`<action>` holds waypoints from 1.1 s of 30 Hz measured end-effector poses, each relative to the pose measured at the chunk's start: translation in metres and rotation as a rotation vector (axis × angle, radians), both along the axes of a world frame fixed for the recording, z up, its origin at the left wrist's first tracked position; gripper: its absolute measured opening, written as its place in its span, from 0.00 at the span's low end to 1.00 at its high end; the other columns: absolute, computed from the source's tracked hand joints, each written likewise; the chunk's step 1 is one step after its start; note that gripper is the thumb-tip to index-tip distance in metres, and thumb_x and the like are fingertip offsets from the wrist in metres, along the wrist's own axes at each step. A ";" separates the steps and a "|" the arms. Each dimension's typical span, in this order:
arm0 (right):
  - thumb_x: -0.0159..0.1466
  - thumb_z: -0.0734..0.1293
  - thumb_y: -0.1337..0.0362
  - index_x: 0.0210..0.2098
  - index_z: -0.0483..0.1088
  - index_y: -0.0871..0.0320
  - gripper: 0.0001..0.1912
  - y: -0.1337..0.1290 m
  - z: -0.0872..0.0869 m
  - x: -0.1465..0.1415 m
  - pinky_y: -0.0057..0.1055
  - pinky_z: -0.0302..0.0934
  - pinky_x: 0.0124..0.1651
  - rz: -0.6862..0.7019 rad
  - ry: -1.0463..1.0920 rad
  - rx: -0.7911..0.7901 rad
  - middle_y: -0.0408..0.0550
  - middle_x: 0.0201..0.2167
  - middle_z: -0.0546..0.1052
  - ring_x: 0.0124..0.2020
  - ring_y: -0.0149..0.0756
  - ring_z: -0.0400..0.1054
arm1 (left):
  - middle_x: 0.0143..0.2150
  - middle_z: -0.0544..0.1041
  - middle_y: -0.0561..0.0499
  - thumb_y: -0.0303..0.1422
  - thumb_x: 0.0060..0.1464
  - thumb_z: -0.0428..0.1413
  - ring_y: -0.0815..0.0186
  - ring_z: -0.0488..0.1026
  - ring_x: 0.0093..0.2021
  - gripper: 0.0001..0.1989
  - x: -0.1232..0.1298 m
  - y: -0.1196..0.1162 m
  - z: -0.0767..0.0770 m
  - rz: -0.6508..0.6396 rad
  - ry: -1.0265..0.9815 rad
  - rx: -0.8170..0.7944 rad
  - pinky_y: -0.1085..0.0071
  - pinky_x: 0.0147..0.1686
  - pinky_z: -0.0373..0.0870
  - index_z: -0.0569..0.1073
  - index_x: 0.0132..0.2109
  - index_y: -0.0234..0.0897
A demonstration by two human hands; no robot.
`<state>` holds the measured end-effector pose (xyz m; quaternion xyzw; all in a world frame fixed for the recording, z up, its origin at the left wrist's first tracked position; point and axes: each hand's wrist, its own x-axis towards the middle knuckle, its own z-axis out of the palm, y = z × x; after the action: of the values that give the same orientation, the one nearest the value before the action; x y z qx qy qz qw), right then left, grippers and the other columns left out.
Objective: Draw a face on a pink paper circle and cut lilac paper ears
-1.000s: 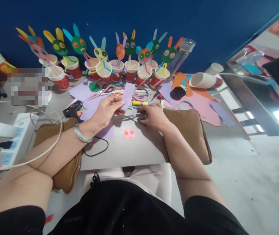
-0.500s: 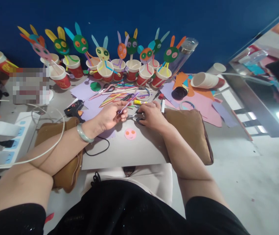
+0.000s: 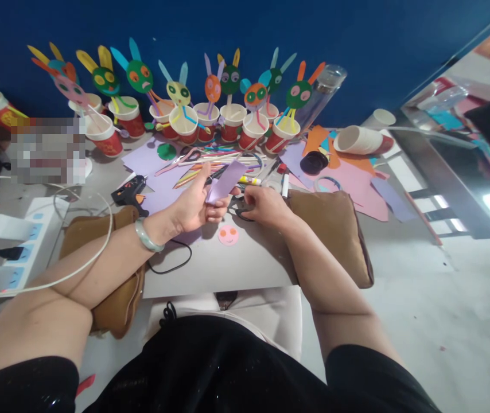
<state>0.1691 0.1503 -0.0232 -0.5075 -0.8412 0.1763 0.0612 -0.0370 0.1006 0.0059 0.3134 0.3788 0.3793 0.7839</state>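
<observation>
My left hand point(image 3: 199, 201) is closed on a folded piece of purple paper point(image 3: 226, 180), whose lit face is turned up. Just to its right, my right hand point(image 3: 266, 205) has its fingers in the handles of a pair of scissors point(image 3: 241, 213); the blades are mostly hidden near the left fingertips. Below both hands lies a round pink paper face point(image 3: 228, 235) with orange eyes and a drawn mouth. A yellow marker point(image 3: 250, 180) rests behind the hands, beside a heap of coloured sticks point(image 3: 210, 166).
Red and white paper cups point(image 3: 185, 127) holding paper rabbit figures line the back wall. A black glue gun point(image 3: 129, 192) lies at left, near a power strip point(image 3: 41, 241). Brown cushions point(image 3: 325, 235) flank the work area. Pink paper point(image 3: 357, 192) and stacked cups point(image 3: 359, 140) are at right.
The purple paper has turned from nearly edge-on to showing its broad face. My left hand has rotated with it, and the scissors in my right hand have shifted slightly, their blades now less visible.
</observation>
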 end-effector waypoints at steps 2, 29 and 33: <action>0.52 0.73 0.67 0.25 0.65 0.54 0.11 -0.001 0.003 -0.001 0.34 0.50 0.34 -0.029 0.009 -0.056 0.42 0.24 0.72 0.29 0.37 0.64 | 0.22 0.59 0.59 0.59 0.49 0.65 0.76 0.53 0.18 0.28 0.000 -0.003 0.001 -0.036 -0.018 0.006 0.75 0.17 0.52 0.75 0.36 0.37; 0.59 0.75 0.40 0.26 0.70 0.57 0.27 -0.019 0.005 -0.012 0.28 0.56 0.25 0.002 1.036 -0.446 0.41 0.18 0.72 0.20 0.28 0.63 | 0.22 0.72 0.48 0.28 0.54 0.55 0.62 0.74 0.25 0.06 0.003 -0.008 -0.014 -0.287 0.019 -0.045 0.66 0.28 0.75 0.76 0.34 0.29; 0.56 0.76 0.38 0.26 0.74 0.58 0.28 -0.011 0.001 -0.010 0.31 0.63 0.34 -0.072 1.057 -0.280 0.43 0.23 0.76 0.27 0.31 0.68 | 0.35 0.83 0.43 0.28 0.56 0.64 0.69 0.75 0.24 0.06 0.005 -0.007 -0.014 -0.085 0.157 0.057 0.71 0.26 0.75 0.75 0.39 0.32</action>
<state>0.1593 0.1397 -0.0219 -0.3818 -0.6463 0.5154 0.4134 -0.0319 0.0938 -0.0079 0.3800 0.4146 0.3305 0.7579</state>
